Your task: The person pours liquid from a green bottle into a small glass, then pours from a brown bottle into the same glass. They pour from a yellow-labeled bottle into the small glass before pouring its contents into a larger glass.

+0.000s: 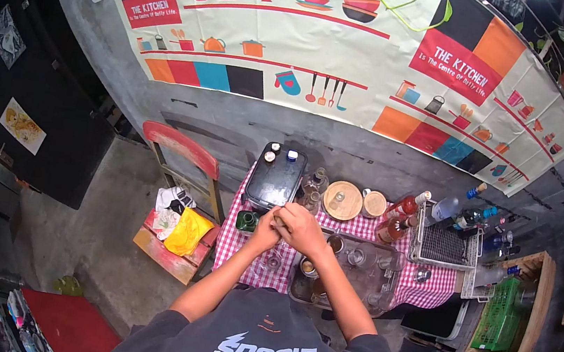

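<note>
Over the checkered tablecloth, my left hand [263,234] and my right hand [302,230] meet with their fingers closed together. Whatever sits between the fingers is mostly covered, and I cannot make it out. A dark green glass container [246,221] stands just left of my left hand. Below the hands a small clear glass [273,262] rests on the cloth. Beyond them lies a black lidded box [276,179] with several small caps on top. To the right of my right forearm, a dark tray [387,292] carries several glass jars and bottles.
Clear bottles [315,181] and round wooden boards [343,201] stand behind the hands. Red bottles [403,207] and a wire rack [448,247] are farther right, near a wooden crate with a green basket [498,315]. A chair [178,248] bearing cloths stands left.
</note>
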